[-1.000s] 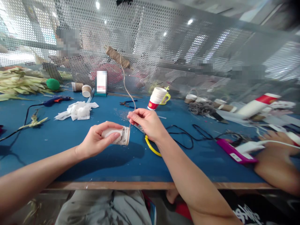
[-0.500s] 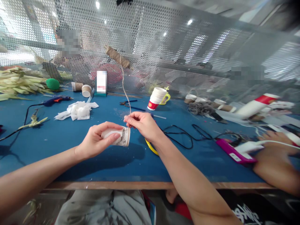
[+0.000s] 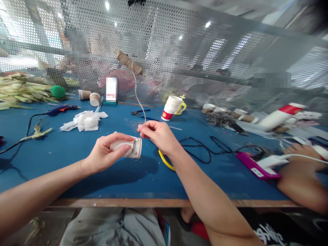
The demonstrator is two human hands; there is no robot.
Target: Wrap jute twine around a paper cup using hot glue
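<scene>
My left hand [image 3: 106, 153] is wrapped round a small white paper cup [image 3: 132, 148] lying on its side above the blue table [image 3: 77, 160], its grey-smeared end facing right. My right hand [image 3: 159, 135] pinches a thin brown twine [image 3: 137, 95] just beside the cup's right end. The twine runs up to a twine spool [image 3: 128, 62] mounted on the perforated metal screen [image 3: 179, 51]. Under my right wrist lies a yellow-handled tool [image 3: 165, 160], mostly hidden.
On the table lie black cables [image 3: 205, 147], a pink device [image 3: 256, 165], a stack of red-and-white cups [image 3: 172, 106], a white crumpled wrapper [image 3: 84, 121], a blue glue gun [image 3: 60, 109] and green leaves [image 3: 20, 90]. Another person's hand [image 3: 304, 150] rests at the right.
My right hand shifted left toward the cup's end, then slightly back right and up, keeping the twine pinched. The left hand and cup stayed almost still.
</scene>
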